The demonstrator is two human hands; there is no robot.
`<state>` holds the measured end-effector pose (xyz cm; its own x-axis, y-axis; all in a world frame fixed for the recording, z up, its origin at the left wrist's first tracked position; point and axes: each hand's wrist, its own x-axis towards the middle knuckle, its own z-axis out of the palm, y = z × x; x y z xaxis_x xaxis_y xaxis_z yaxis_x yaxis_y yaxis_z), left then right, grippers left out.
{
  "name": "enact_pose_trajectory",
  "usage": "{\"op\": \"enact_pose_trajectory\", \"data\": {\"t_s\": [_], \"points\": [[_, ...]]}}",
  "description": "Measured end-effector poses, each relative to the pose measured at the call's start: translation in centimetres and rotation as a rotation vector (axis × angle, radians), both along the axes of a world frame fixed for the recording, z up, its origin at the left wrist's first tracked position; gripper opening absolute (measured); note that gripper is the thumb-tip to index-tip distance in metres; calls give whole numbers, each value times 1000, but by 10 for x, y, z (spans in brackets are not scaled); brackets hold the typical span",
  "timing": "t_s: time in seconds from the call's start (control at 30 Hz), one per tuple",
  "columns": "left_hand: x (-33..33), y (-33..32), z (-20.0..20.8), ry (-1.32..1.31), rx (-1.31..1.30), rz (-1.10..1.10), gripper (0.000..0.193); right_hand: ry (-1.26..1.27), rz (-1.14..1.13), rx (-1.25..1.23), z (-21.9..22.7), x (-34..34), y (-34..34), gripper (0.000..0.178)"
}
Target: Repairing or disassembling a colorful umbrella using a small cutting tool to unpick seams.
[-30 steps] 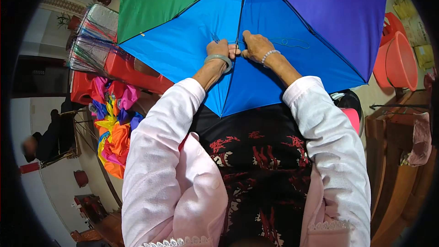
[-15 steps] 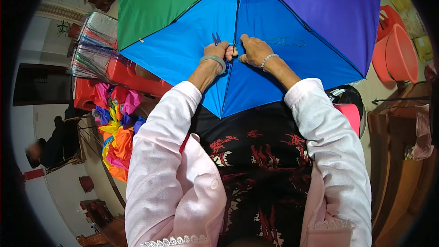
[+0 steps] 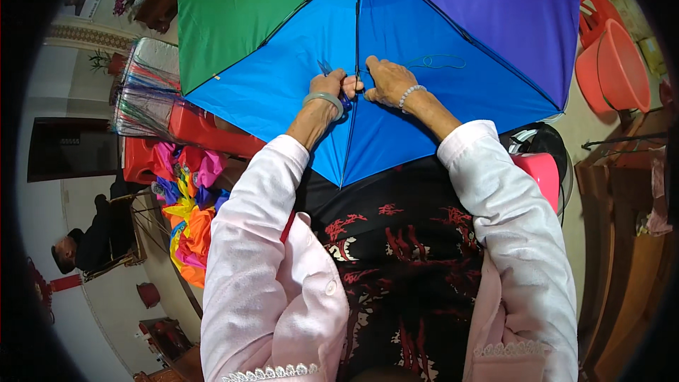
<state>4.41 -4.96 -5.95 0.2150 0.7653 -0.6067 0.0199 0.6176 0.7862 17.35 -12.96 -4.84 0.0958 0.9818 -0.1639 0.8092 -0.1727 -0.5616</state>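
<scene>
A multicoloured umbrella [image 3: 283, 71] lies open across my lap, its inner side with black ribs facing me and a blue panel nearest. My left hand [image 3: 329, 89] is closed around small scissors [image 3: 325, 68] with dark blue handles, blades pointing up and away. Its fingertips meet at the middle rib [image 3: 358, 25]. Just right of that rib, my right hand [image 3: 391, 83] has thumb and forefinger bent toward the same spot; whatever is between them is too small to make out. A thin green thread [image 3: 442, 62] loops over the blue fabric beside the right hand.
At the left, bundles of thin rods [image 3: 145, 92] lie by red plastic stools [image 3: 205, 131], above crumpled colourful fabric [image 3: 187, 219]. Pink-red buckets [image 3: 614, 71] stand at the right, with wooden furniture [image 3: 612, 240] below. A seated person [image 3: 95, 233] in dark clothes is at far left.
The view has shifted slightly, so the umbrella and both hands sit a little further left. Both hands stay at the same rib, with little change in their grip.
</scene>
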Motion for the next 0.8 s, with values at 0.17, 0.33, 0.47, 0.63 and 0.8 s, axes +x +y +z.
{"op": "enact_pose_trajectory", "data": {"t_s": [0.17,0.33,0.47,0.63,0.8], "points": [[-2,3,-2,14,-24,-38,18,22,-8,59,-4,0,0,44],[-5,8,-5,14,-21,-57,17,17,-6,34,-2,0,0,47],[-3,7,-6,11,-16,-55,16,19,-13,32,-3,0,-1,47],[0,3,-5,49,33,-99,22,25,-14,44,-4,2,-1,47],[-7,10,-1,6,29,-298,24,27,-36,55,-2,-1,-1,50]]}}
